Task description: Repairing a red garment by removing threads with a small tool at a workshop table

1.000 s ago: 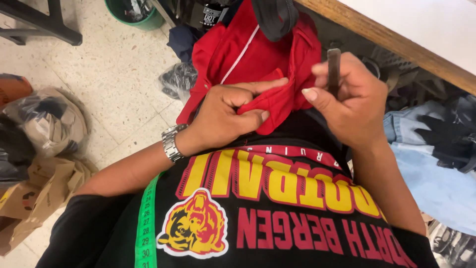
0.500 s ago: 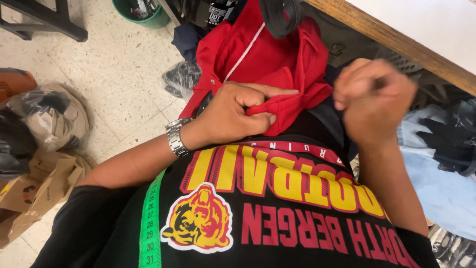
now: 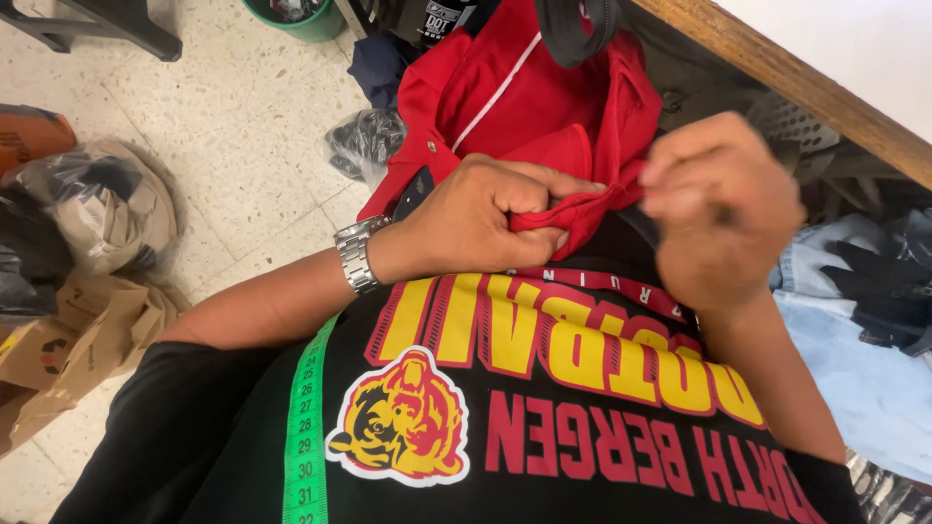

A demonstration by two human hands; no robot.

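At centre frame I see my left hand (image 3: 485, 218) clenched on a fold of the red garment (image 3: 524, 107). My right hand (image 3: 723, 209), blurred at centre right, touches its edge; I cannot tell its grip.

The speckled tile floor (image 3: 233, 116) carried crumpled brown paper bags (image 3: 68, 340), a grey plastic bag (image 3: 102, 209), a green bin (image 3: 301, 17) and a dark plastic bundle (image 3: 364, 146).

A tailoring workshop: green measuring tape (image 3: 306, 427), heaped denim garments (image 3: 864, 359), wooden worktable edge (image 3: 786, 73), terrazzo floor (image 3: 233, 116)
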